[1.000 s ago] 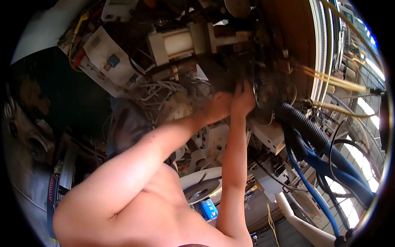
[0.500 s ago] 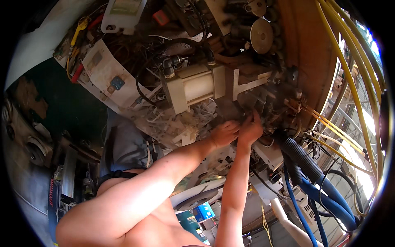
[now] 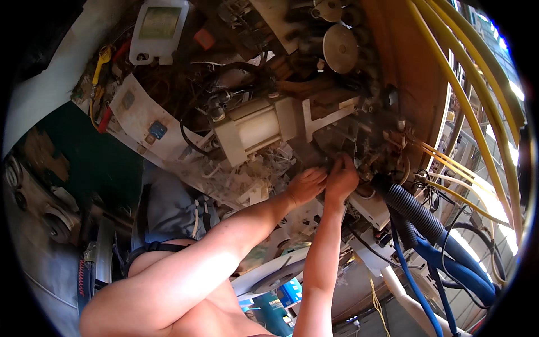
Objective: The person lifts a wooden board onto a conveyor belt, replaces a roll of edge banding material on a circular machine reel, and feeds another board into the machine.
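My left hand and my right hand are close together at the machine, their fingertips almost meeting. Both hands have curled, pinching fingers; whatever lies between them is too small and dark to name. Just beyond the fingertips are a dark metal plate and shadowed machine parts. A pale metal bracket stands above my hands, apart from them. To its left is a blocky pneumatic cylinder with a black hose. Loose white plastic scraps are heaped beside my left hand.
Thick black corrugated tubing and blue hoses run down at the right. Yellow hoses hang at the upper right. A round metal disc is at the top. A white panel with a blue switch lies at the left.
The view has shifted slightly, so the machine's upper parts appear further left. My hands stay together at the same spot, with the right index finger slightly lower and more bent.
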### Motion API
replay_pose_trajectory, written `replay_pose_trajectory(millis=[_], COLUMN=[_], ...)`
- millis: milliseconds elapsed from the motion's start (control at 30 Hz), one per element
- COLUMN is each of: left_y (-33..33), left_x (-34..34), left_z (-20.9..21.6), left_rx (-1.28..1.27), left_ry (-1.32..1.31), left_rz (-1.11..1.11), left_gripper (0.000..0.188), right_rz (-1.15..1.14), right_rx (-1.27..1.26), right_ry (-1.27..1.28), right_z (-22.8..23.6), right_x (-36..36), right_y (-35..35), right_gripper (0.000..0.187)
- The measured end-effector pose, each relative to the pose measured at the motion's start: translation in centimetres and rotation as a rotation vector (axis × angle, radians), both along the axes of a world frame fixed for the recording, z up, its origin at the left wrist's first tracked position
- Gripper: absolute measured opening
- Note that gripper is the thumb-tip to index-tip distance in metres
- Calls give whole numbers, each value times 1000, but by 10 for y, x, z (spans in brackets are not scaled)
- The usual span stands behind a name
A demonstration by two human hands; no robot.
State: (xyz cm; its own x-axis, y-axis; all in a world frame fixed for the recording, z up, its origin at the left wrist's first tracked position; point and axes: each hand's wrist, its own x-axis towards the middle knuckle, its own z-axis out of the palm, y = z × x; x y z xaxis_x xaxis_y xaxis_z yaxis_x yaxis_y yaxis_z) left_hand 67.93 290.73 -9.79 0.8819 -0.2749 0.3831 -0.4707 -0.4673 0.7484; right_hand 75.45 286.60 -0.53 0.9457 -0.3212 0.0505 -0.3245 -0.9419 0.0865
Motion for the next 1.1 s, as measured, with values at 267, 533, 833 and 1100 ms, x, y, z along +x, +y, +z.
replay_pose_trajectory(millis=[267,533,833,1100], left_y=[10,6,85,239], left_x=[6,9,-33,-316], left_z=[14,-1,31,-16], left_rx=[-65,-121,-34,904], left_ry=[69,30,-158,726], left_rz=[-67,-40,-272,-1486], left_gripper=[30,26,47,34], right_rz=[-191,-555,-1013,-1638], right_rx=[329,669,910,966], right_ry=[-307,-326,-117,-643], right_z=[29,25,-88,-123], right_x=[-85,-294,-607,-706], right_y=[42,157,325,423], right_gripper=[21,15,23,21])
